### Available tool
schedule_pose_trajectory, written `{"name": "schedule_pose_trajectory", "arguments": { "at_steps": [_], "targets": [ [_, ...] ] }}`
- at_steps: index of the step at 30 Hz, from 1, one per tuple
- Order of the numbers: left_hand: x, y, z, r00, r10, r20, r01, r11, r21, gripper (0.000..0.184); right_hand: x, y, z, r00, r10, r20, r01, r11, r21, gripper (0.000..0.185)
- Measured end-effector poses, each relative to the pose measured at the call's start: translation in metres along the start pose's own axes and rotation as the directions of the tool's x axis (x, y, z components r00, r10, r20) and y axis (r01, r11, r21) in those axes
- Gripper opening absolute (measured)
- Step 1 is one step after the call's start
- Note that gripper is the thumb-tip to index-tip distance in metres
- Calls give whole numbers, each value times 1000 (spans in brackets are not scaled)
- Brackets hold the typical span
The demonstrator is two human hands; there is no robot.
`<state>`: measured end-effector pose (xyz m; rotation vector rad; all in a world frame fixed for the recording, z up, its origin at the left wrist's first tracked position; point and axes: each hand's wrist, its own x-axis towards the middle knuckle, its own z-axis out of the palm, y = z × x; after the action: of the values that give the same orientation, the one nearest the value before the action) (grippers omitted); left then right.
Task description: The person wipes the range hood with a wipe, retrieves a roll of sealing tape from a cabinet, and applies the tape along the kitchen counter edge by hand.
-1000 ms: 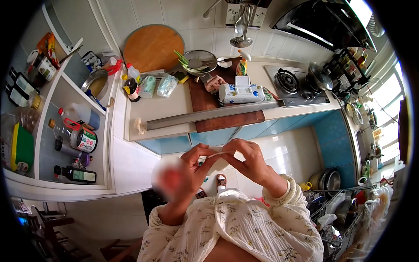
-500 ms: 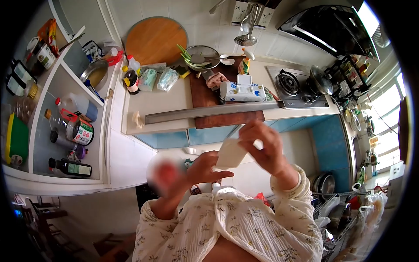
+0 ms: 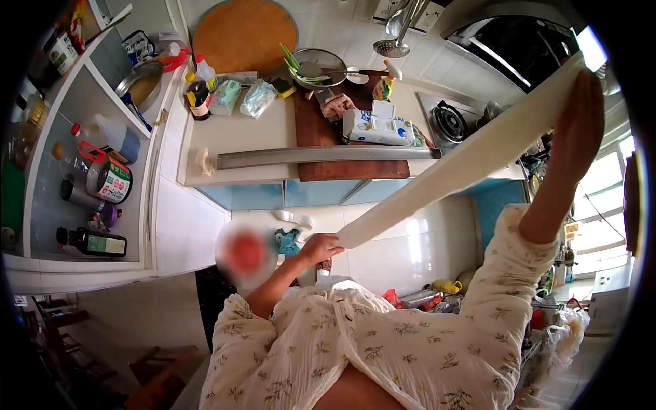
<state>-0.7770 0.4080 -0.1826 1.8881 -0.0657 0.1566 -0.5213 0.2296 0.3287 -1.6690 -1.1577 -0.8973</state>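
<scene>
Right hand (image 3: pixel 581 130) now sweeps up and away from my left hand (image 3: pixel 319 249), each pinching 1 end of the strip (image 3: pixel 458 162); I judge I'm spreading it, next needing steady tension.

Back wall (image 3: pixel 338 31): white tile, pale joints. Tabletop (image 3: pixel 249 134): off-white, running along this wall; blue cabinet fronts (image 3: pixel 314 194) beneath. Dark range hood (image 3: pixel 512 51) at upper right. Left side: white shelf unit (image 3: pixel 82 276), open compartments, grey inner panels. Floor (image 3: pixel 417 242): pale glossy tile, bright reflections. Right side: window (image 3: pixel 610 205), strongly lit, panes washed out by daylight. Lower left: dimmer area, brown wooden furniture (image 3: pixel 162 376), exact form unclear. Periphery dark, rounded; straight edges bowed.
</scene>
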Motion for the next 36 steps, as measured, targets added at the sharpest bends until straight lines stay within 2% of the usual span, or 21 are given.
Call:
{"name": "schedule_pose_trajectory", "arguments": {
  "at_steps": [1, 2, 4, 5, 6, 8, 10, 13, 15, 16, 21, 27, 28, 31, 32, 35, 36],
  "targets": [
    [-1, -6, 3, 1000, -23, -20, 22, 999, -32, 26, 21, 15, -19, 960, -244, 135, 279, 832, -480, 32],
    [-1, -10, 3, 998, -68, 14, 68, 998, 13, 23, 42, 30, -39, 856, -453, 250, 481, 516, -709, 33],
    [-2, -22, 8, 999, 43, -10, -44, 998, -41, 21, 79, 50, -53, 906, -402, 131, 406, 745, -529, 32],
    [-4, -26, 10, 995, 98, -25, -99, 993, -66, 21, 101, 49, -63, 855, -473, 213, 480, 567, -669, 32],
    [-6, -25, 7, 999, 40, 10, -39, 996, -76, 19, 123, 50, -74, 797, -520, 307, 529, 357, -770, 32],
    [-11, -36, 7, 1000, 18, -6, -18, 996, -85, 19, 158, 77, -99, 717, -545, 436, 558, 74, -826, 31],
    [-14, -44, 7, 1000, -5, -7, 4, 994, -105, 19, 188, 124, -131, 674, -551, 492, 571, -33, -820, 30],
    [-17, -47, 3, 999, -54, 4, 54, 986, -157, 20, 196, 142, -165, 746, -405, 529, 526, -131, -840, 27],
    [-16, -43, -2, 995, -103, 5, 102, 975, -200, 21, 202, 164, -187, 836, -226, 501, 453, -232, -861, 28],
    [-18, -50, -3, 998, -56, 1, 56, 986, -158, 22, 200, 175, -199, 856, -182, 485, 442, -231, -867, 28],
    [-35, -70, -16, 972, -229, 51, 235, 939, -252, 22, 163, 226, -248, 928, 8, 373, 371, -115, -921, 29],
    [-47, -62, -49, 870, -492, -22, 436, 790, -432, 18, 86, 276, -287, 959, 200, 199, 167, 169, -971, 30],
    [-51, -75, -51, 837, -546, -12, 466, 726, -505, 25, 70, 284, -292, 957, 236, 169, 118, 217, -969, 30],
    [-58, -72, -57, 793, -574, -202, 175, 533, -828, 31, 16, 304, -310, 937, 341, 72, -57, 353, -934, 30],
    [-63, -73, -65, 805, -560, -195, 84, 433, -898, 34, -1, 309, -316, 925, 378, 41, -120, 393, -912, 30],
    [-69, -65, -86, 775, -500, -386, -125, 478, -869, 29, -55, 330, -324, 870, 491, -39, -315, 494, -810, 31],
    [-69, -41, -98, 757, -524, -392, -106, 493, -863, 22, -73, 336, -328, 848, 527, -62, -378, 517, -768, 31]
  ]
}}
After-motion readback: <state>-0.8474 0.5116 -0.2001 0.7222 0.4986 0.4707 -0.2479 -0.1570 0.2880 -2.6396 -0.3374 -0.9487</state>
